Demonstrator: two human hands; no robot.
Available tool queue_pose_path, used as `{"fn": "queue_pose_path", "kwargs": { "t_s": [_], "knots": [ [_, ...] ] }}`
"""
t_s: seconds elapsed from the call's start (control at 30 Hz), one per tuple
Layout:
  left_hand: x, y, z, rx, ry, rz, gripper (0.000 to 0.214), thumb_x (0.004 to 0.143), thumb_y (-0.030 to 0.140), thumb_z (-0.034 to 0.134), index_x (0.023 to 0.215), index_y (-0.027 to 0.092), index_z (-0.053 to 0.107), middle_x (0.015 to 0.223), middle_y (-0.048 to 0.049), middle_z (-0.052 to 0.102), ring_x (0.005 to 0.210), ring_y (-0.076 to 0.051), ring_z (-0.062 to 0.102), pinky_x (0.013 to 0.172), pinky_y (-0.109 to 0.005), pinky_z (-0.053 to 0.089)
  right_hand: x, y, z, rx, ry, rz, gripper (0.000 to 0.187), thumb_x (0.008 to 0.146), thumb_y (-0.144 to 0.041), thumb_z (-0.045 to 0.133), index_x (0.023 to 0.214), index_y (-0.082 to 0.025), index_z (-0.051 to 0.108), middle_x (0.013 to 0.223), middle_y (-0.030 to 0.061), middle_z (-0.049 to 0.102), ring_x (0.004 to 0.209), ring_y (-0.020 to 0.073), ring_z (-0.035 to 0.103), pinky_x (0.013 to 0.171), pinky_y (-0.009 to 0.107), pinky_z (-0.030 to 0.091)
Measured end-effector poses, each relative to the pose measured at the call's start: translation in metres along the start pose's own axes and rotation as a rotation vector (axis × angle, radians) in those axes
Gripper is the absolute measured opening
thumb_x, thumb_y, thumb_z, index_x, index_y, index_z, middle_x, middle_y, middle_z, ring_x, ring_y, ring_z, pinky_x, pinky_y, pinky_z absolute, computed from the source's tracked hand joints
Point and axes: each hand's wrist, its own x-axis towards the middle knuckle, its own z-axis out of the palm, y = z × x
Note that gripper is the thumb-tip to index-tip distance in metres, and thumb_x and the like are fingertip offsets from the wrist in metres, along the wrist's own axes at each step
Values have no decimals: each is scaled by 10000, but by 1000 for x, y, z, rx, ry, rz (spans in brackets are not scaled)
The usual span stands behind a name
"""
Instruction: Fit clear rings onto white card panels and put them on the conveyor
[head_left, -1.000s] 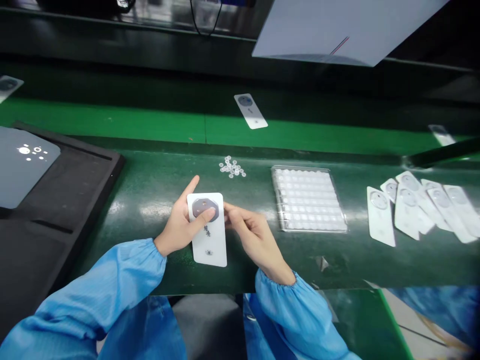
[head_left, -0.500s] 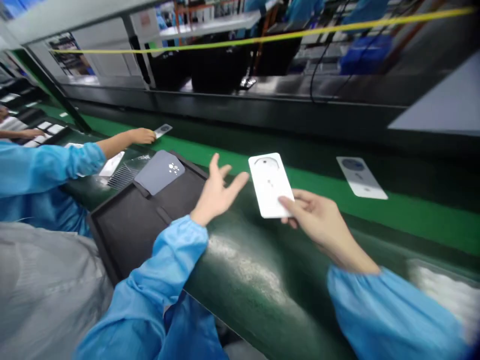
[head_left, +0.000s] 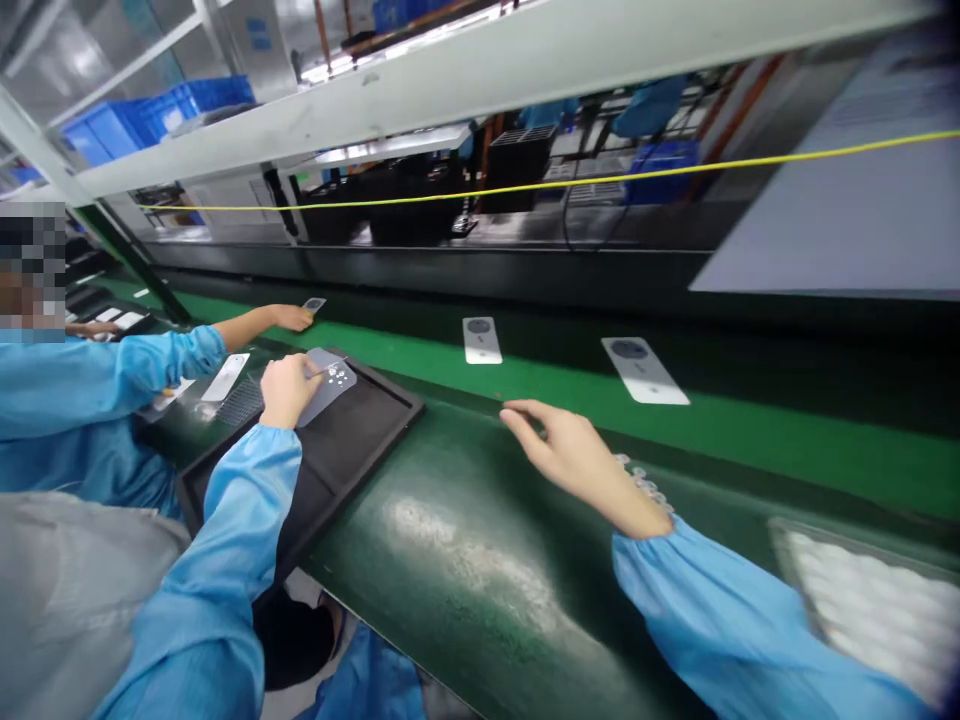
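My left hand [head_left: 289,388] rests on the near corner of a grey sheet [head_left: 330,385] that lies in a black tray [head_left: 367,425]. Its fingers are curled, and a thin sliver pokes out of them over the sheet. My right hand [head_left: 577,460] hovers palm down over the dark green bench, fingers stretched out and holding nothing. Just beyond it on the green belt lies a white card [head_left: 481,340] with a grey disc. A second white card [head_left: 643,370] lies further right. Small white discs [head_left: 641,482] sit by my right wrist.
A co-worker in a blue sleeve on the left reaches onto the belt, a hand [head_left: 289,317] touching a small card [head_left: 313,304]. A clear blister tray [head_left: 862,600] of white parts sits at the lower right. A yellow cord and a dark rail run behind the belt.
The white card has left my right hand and now lies on the belt. My left hand went from open in the air to closed on the grey sheet. My view swung left.
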Motion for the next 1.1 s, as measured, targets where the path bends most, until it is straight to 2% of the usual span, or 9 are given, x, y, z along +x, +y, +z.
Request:
{"fn": "queue_pose_path", "kwargs": {
  "t_s": [0.13, 0.2, 0.3, 0.43, 0.53, 0.6, 0.73, 0.83, 1.1],
  "knots": [
    [-67, 64, 11, -127, -43, 452, 151, 951, 154, 492, 966, 204, 633, 1033, -96, 717, 1033, -267, 673, 927, -370, 490, -30, -41, 9, 579, -144, 163, 457, 952, -600, 578, 1006, -179, 748, 916, 105, 781, 784, 246, 756, 605, 323, 609],
    [-115, 100, 27, -267, -151, 811, 248, 948, 86, 430, 1020, 206, 635, 1265, -123, 670, 1233, -283, 613, 1057, -448, 459, -48, -47, 10, 784, -48, 218, 501, 913, -641, 622, 1081, -182, 730, 938, 86, 771, 781, 227, 744, 561, 293, 607],
    [-170, 139, 48, -489, -302, 1006, 188, 956, 140, 499, 1061, 213, 636, 1507, -157, 508, 1429, -336, 465, 1146, -566, 387, -84, -31, -2, 848, 177, 280, 498, 897, -655, 636, 1013, -178, 715, 849, 48, 737, 675, 185, 689, 556, 291, 606],
    [-186, 169, 74, -932, -606, 804, 608, 829, 380, 780, 1352, 206, 524, 1395, -178, 600, 1268, -321, 605, 1010, -468, 521, -135, 4, -35, 777, 141, 362, 456, 875, -598, 704, 999, -160, 674, 670, -19, 644, 465, 103, 551, 429, 215, 491],
    [-185, 188, 99, -1075, -1081, 597, 519, 858, 520, 733, 1190, 133, 639, 1012, -128, 745, 851, -239, 714, 700, -319, 552, -157, 20, -48, 762, 94, 372, 462, 881, -556, 714, 1093, -150, 659, 644, -32, 638, 450, 96, 557, 426, 194, 486],
    [-190, 198, 115, -1143, -1223, 470, 504, 854, 569, 719, 1070, 115, 680, 851, -85, 738, 654, -174, 654, 572, -257, 479, -166, 24, -46, 746, 213, 383, 511, 897, -536, 695, 1241, -166, 620, 795, 13, 710, 588, 132, 671, 559, 246, 600],
    [-202, 204, 135, -1231, -1108, 316, 461, 792, 493, 796, 1036, 113, 706, 872, -72, 741, 667, -155, 630, 591, -242, 472, -177, 25, -32, 493, 434, 361, 388, 946, -426, 652, 1270, -213, 626, 1130, 99, 715, 860, 194, 748, 712, 309, 654],
    [-206, 201, 141, -1207, -1003, 324, 374, 793, 412, 794, 1008, 115, 722, 900, -76, 744, 745, -175, 653, 650, -250, 497, -181, 23, -24, 182, 453, 235, 191, 984, -294, 605, 1131, -225, 706, 1068, 96, 711, 829, 196, 718, 639, 290, 616],
    [-206, 195, 145, -1188, -894, 379, 216, 786, 283, 742, 920, 114, 732, 774, -32, 706, 678, -147, 606, 612, -234, 478, -183, 24, -9, -311, 450, 50, 306, 1014, -123, 517, 1237, -231, 698, 1063, 109, 641, 810, 184, 637, 672, 318, 580]
  ]
}}
